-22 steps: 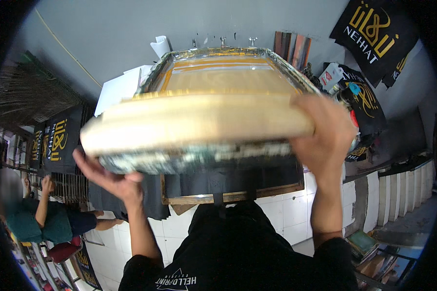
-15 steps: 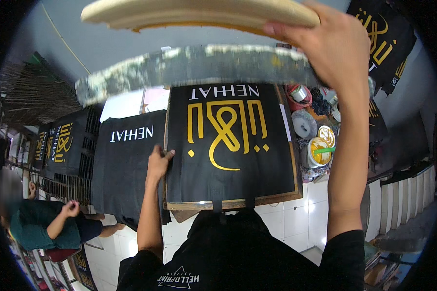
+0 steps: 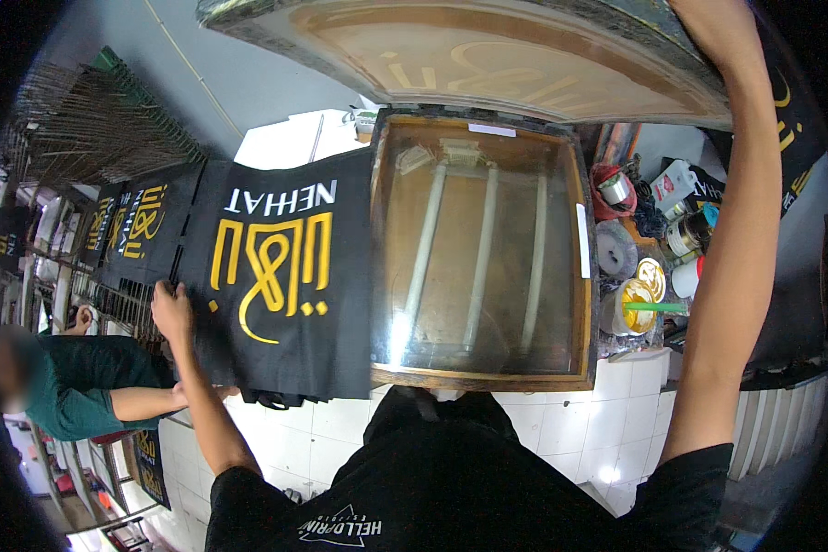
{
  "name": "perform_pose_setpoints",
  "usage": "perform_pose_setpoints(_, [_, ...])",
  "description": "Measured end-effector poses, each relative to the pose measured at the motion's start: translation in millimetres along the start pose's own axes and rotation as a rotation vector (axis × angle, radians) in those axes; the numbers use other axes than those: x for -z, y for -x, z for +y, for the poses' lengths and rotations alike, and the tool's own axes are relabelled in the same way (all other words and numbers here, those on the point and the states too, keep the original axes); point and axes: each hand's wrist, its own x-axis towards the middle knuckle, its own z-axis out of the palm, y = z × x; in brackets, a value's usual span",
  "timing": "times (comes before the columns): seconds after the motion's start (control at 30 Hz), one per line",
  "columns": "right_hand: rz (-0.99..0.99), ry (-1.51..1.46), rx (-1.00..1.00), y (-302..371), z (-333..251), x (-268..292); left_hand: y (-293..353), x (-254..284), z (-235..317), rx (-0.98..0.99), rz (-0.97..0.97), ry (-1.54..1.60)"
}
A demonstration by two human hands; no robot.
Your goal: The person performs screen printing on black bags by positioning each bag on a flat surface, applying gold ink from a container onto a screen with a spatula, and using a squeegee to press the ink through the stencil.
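My left hand [image 3: 172,313] pinches the left edge of a black fabric bag [image 3: 340,322] printed with a gold design and white lettering. The bag lies to the left of a wooden box with a glass top [image 3: 506,267], over the place where a stack of black bags stood. Pale tubes show through the glass. At the upper right, my right hand [image 3: 722,37] grips the edge of a raised screen-printing frame [image 3: 524,78], its fingers partly cut off by the picture's rim. A gold design shows faintly through the mesh.
Right of the box are a tub of yellow ink [image 3: 630,308] with a green stick, a roll of clear tape [image 3: 615,248] and several cans. A co-worker in a green shirt [image 3: 87,391] sits at the left by a rack of printed bags [image 3: 147,225]. White sheets [image 3: 294,138] lie behind.
The printed bag has moved left off the box, baring its glass top, with my left hand at its edge. The screen frame is tilted higher. The wooden-handled squeegee has gone out of view.
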Motion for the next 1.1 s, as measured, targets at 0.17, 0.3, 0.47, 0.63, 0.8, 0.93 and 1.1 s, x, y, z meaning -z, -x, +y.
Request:
perform_pose_setpoints(0.17, [0.013, -0.032, 0.099, -7, 9, -4, 88, -89, 103, -0.144, -0.396, 0.555])
perform_pose_setpoints(0.3, [0.021, -0.054, 0.112, -9, 17, -4, 159, -146, 140, -0.584, -0.584, -0.006])
perform_pose_setpoints(0.47, [0.034, -0.005, 0.041, -12, 16, -11, 165, -153, 127, -0.492, -0.427, 0.223])
perform_pose_setpoints(0.63, [0.078, 0.017, 0.156, -12, 19, -13, 142, -149, 104, 0.104, -0.552, 0.718])
perform_pose_setpoints(0.8, [0.001, -0.061, 0.08, -25, 26, -13, 119, -133, 95, 0.538, -0.717, 1.167])
perform_pose_setpoints(0.93, [-0.005, -0.026, 0.092, -21, 30, -12, 108, -88, 132, 0.736, -0.851, 1.306])
perform_pose_setpoints(1.1, [0.004, 0.013, 0.349, -16, 32, -10, 164, -68, 257, -0.115, -1.08, 1.017])
